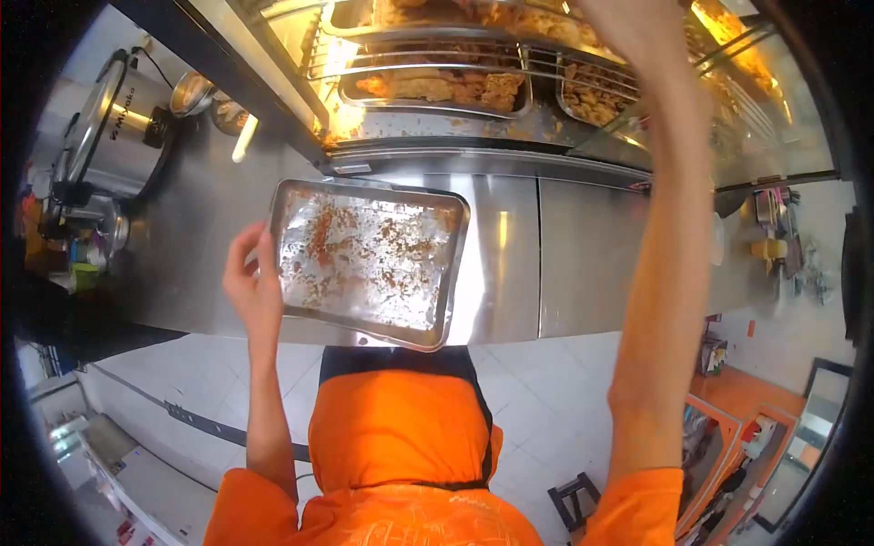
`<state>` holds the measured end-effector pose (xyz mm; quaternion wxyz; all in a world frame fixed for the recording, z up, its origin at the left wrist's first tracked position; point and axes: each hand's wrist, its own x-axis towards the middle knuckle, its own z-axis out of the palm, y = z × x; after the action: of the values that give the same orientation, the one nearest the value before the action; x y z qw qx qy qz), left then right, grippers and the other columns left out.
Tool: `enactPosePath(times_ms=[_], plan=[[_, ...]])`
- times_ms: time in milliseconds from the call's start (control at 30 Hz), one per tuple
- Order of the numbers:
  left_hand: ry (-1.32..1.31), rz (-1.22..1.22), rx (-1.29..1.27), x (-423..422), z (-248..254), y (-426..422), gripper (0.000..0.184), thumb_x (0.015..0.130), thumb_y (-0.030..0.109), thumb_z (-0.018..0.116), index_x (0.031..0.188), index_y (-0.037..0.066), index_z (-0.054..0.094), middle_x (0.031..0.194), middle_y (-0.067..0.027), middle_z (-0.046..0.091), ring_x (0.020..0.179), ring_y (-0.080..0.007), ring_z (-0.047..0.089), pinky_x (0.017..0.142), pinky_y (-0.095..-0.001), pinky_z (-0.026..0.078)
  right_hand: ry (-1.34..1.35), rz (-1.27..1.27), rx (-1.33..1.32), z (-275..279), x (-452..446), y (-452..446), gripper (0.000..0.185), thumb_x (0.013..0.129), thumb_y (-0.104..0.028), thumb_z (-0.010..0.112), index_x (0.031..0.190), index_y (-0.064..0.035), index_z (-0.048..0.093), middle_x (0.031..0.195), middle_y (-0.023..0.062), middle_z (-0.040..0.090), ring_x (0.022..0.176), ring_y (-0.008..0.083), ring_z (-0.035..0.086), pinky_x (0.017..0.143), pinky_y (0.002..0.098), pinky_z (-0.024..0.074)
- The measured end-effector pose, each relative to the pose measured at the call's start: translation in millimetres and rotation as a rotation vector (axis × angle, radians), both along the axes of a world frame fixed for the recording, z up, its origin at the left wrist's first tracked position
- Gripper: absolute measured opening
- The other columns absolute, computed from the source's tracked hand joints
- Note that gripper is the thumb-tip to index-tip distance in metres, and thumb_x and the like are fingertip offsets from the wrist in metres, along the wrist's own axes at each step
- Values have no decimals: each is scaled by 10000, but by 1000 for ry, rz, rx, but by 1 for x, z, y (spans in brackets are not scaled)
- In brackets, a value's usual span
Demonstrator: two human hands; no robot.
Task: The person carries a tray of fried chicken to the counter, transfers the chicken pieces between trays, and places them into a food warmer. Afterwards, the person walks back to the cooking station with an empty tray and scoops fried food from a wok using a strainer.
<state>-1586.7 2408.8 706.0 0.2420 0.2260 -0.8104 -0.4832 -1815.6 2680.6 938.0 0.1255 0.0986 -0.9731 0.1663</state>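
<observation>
A shallow metal tray (446, 264) lies slightly turned on the steel counter, its foil-like bottom strewn with brown crumbs and bits. Beside its left rim is my left hand (252, 280), with a gap between the thumb and the curved fingers. The fingertips are at the rim; whether they touch it I cannot tell. My right arm is stretched up and forward to the lit display cabinet. My right hand (637, 32) is at the top edge of the view, its fingers cut off. Below it, trays of fried food (437, 89) sit on wire racks (546, 64).
The steel counter (583, 255) runs across in front of me. A large steel cooker (118, 127) and small bowls (191, 94) stand at the left. The cabinet's glass panel (756, 118) is at the right. A dark stool (574, 500) stands on the tiled floor.
</observation>
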Motion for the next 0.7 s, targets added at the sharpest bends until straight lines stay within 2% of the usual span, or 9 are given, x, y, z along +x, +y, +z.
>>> enactPosePath(times_ms=[67,100,133,200,233,333,467,633,700], plan=[[-59,60,-39,23,-35,-24,250,944,177,617,1109,-10,634,1121,-98,643,978,-186,607,789,-296,498,160,281,-7,-14,0,14,835,948,-685,256,1322,41,434,601,-5,429,502,97,394,567,273,450],[-133,122,-138,32,-45,-35,256,935,176,624,1114,-7,632,1125,-100,643,987,-197,607,785,-303,499,-21,10,149,-6,-12,8,814,947,-656,346,1369,38,399,645,17,527,485,92,395,483,256,412],[-203,186,-236,38,-55,-45,263,927,174,632,1119,-5,631,1129,-102,643,995,-207,606,781,-309,500,546,23,209,-24,-39,15,786,942,-612,439,1401,24,376,745,58,630,455,90,393,415,269,377],[-216,234,-242,46,-64,-59,273,923,179,635,1125,-4,630,1137,-114,644,995,-227,610,785,-318,500,16,487,-327,3,-7,17,739,930,-572,507,1396,-8,403,918,136,677,535,124,515,487,329,474],[-227,267,-261,51,-69,-64,284,918,184,638,1130,-4,629,1146,-127,645,996,-247,615,790,-327,500,349,315,-302,-11,-9,-10,701,923,-555,529,1385,-38,432,1016,207,646,735,199,625,666,380,550],[-276,254,-429,57,-92,-81,319,915,204,636,1151,-10,623,1179,-167,636,1004,-291,623,795,-366,501,833,-18,115,-36,-55,-42,630,920,-516,565,1385,-106,449,1026,235,644,769,217,638,683,352,555],[-468,97,-79,56,-109,-91,339,920,223,604,1135,-39,628,1015,-217,679,901,-336,661,799,-410,500,613,21,186,-20,-27,-19,472,936,-468,548,1106,-44,666,1112,189,666,1044,342,621,885,439,469],[-364,93,-377,74,-114,-95,307,912,212,591,1079,-38,651,924,-247,666,827,-402,642,725,-431,499,490,-117,-210,-47,65,13,270,956,-235,606,920,20,688,828,129,665,798,219,595,798,352,460],[-483,11,-162,87,-113,-95,258,906,219,607,924,-31,668,759,-206,668,690,-381,642,640,-433,487,560,-253,-572,-101,91,47,256,969,-210,577,865,-6,691,849,95,663,819,217,569,792,338,459]])
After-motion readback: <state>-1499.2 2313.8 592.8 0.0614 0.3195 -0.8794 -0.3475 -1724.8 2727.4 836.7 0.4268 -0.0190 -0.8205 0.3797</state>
